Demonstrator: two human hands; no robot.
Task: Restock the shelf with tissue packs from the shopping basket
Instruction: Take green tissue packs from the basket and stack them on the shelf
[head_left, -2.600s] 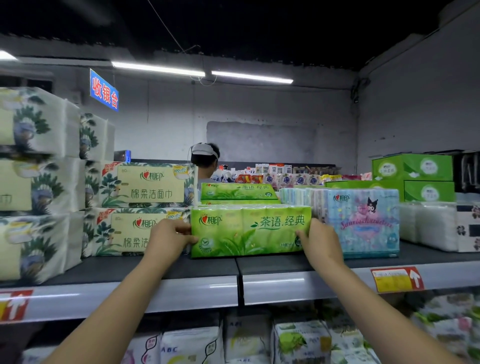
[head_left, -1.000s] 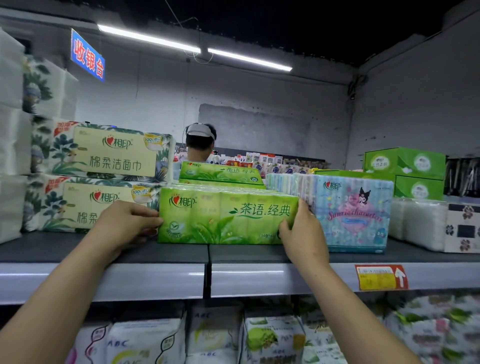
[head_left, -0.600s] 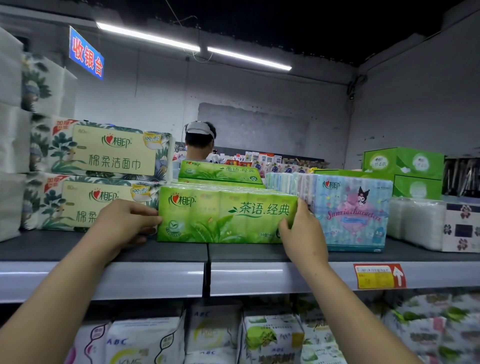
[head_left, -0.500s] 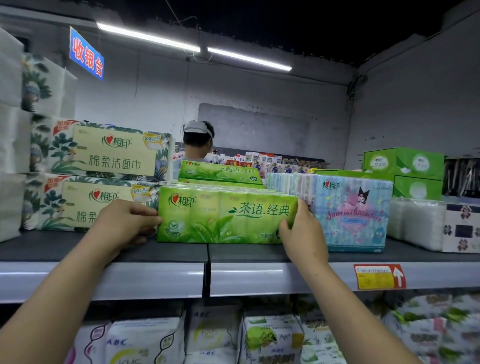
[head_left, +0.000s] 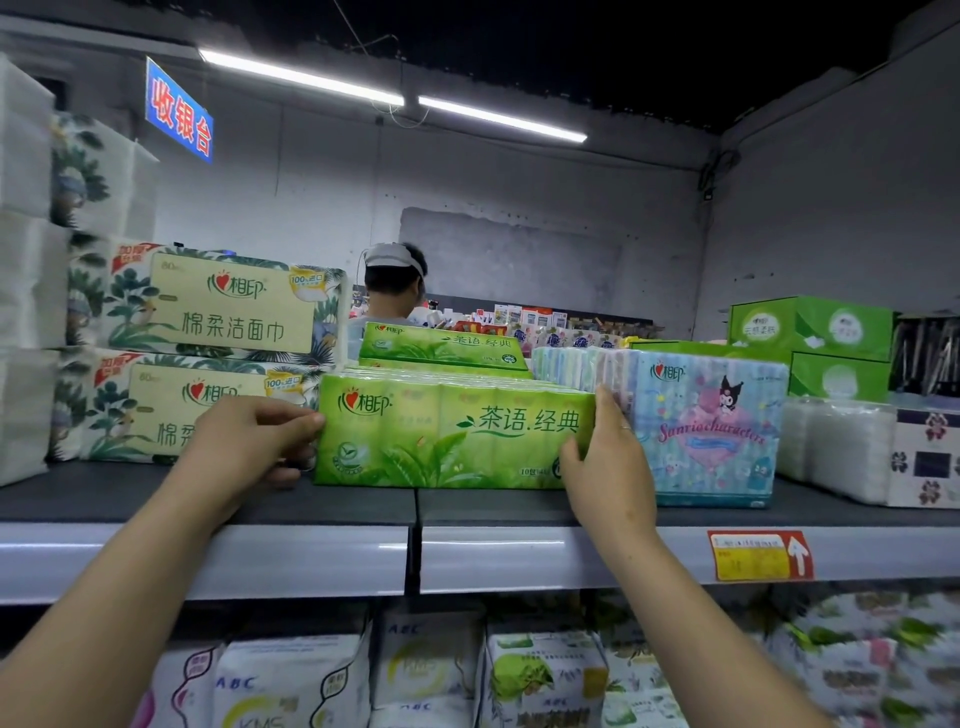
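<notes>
A green tissue pack with tea-leaf print stands on the dark top shelf, front face toward me. My left hand grips its left end, fingers curled round the edge. My right hand grips its right end, thumb on the front face and fingers behind. More green packs lie stacked behind it. The shopping basket is out of view.
Floral tissue packs are stacked left of the green pack and a pastel cartoon pack sits tight against its right. Green boxes and white packs stand further right. A person stands behind the shelf. Lower shelf holds pad packets.
The view has shifted slightly since 2.6 s ago. Over the last second both hands and the green pack have stayed in place; the person behind turned the head.
</notes>
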